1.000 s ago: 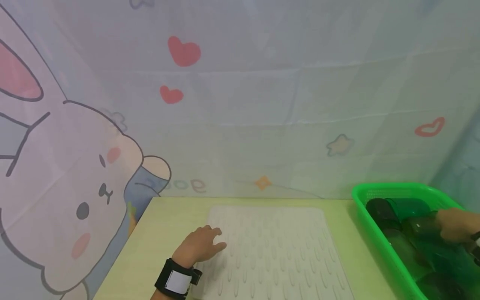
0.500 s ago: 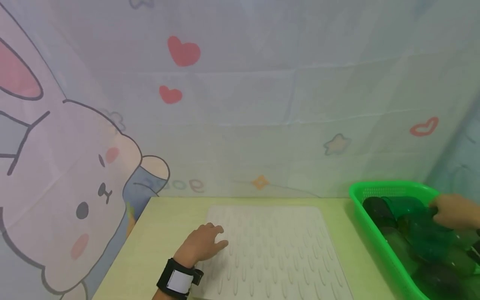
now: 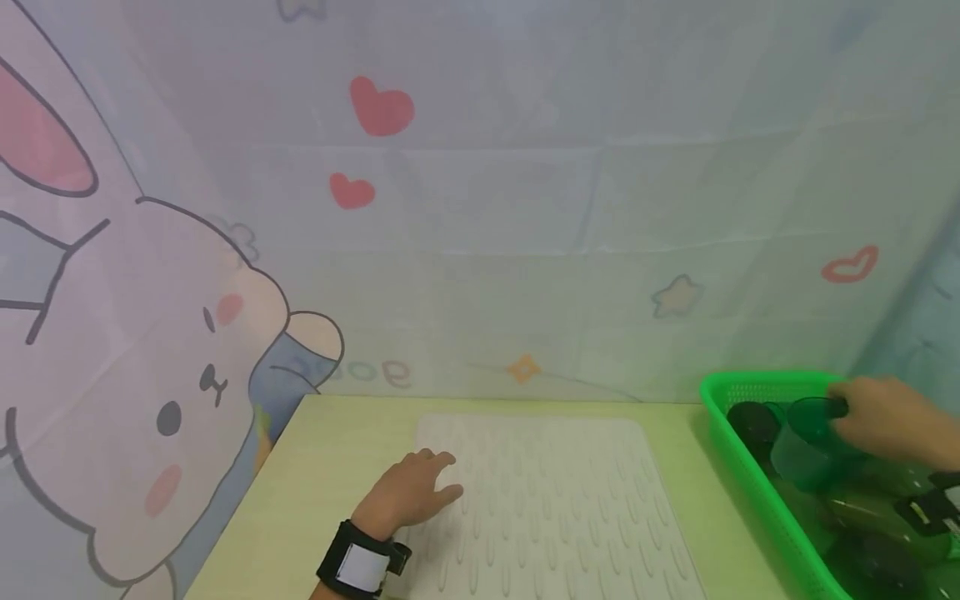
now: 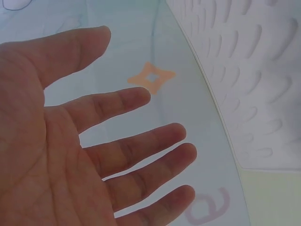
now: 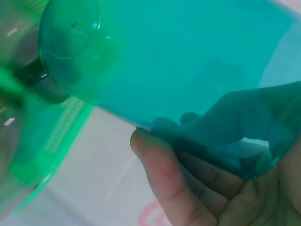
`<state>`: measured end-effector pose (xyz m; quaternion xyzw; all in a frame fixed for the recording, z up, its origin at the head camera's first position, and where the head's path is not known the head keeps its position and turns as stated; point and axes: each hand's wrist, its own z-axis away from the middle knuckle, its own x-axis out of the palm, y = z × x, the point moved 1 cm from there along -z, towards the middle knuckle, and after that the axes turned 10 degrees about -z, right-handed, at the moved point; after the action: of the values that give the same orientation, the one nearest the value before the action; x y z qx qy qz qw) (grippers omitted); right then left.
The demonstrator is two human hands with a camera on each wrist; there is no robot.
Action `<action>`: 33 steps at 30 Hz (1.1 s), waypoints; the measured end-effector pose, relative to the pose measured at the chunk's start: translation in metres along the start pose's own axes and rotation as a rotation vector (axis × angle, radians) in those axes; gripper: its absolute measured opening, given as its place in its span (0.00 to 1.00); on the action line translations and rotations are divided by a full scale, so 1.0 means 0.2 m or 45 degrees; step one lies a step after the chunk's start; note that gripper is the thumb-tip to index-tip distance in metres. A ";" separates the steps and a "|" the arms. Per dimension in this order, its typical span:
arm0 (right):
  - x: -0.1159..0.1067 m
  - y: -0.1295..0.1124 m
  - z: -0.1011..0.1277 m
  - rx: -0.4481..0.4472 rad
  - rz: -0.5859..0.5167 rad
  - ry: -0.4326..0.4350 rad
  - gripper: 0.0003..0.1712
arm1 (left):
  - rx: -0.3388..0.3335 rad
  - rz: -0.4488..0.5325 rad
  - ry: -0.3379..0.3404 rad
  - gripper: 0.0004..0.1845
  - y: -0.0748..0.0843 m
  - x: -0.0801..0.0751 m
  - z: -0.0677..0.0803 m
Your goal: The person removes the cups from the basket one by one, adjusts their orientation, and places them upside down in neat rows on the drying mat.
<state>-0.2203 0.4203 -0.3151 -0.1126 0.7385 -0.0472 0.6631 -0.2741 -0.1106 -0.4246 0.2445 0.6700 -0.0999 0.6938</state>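
My right hand [image 3: 888, 417] grips a translucent green cup [image 3: 806, 442] and holds it tilted just above the green basket [image 3: 738, 479] at the right of the table. In the right wrist view the green cup [image 5: 155, 61] fills most of the picture, and my fingers [image 5: 164, 174] curl round its wall. My left hand [image 3: 416, 492] lies open, fingers spread, at the left edge of the white ribbed mat [image 3: 562, 500]. The left wrist view shows that open palm [image 4: 56, 155] over the mat [image 4: 254, 80], holding nothing.
Several more dark green cups [image 3: 862, 517] lie in the basket. A pale yellow-green table [image 3: 322, 467] carries mat and basket. A curtain printed with a rabbit [image 3: 172, 375] and hearts hangs close behind and to the left.
My right hand has taken hold of a green cup and lifted it up and to the left, out of the pile in the basket. The left hand has stayed in place.
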 end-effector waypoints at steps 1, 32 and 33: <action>0.00 -0.03 -0.01 -0.011 -0.013 0.018 0.19 | 0.000 0.005 0.002 0.25 0.00 0.00 0.00; 0.56 -0.77 -0.12 0.072 -0.906 0.106 0.16 | 0.136 0.096 0.103 0.30 0.06 0.06 -0.07; 0.59 -0.78 -0.13 0.105 -0.975 0.089 0.17 | 0.144 0.099 0.103 0.30 0.06 0.07 -0.07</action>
<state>-0.2403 0.2391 -0.3929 -0.3518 0.6628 -0.3247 0.5758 -0.2791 -0.0911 -0.4353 0.3130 0.6807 -0.1007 0.6546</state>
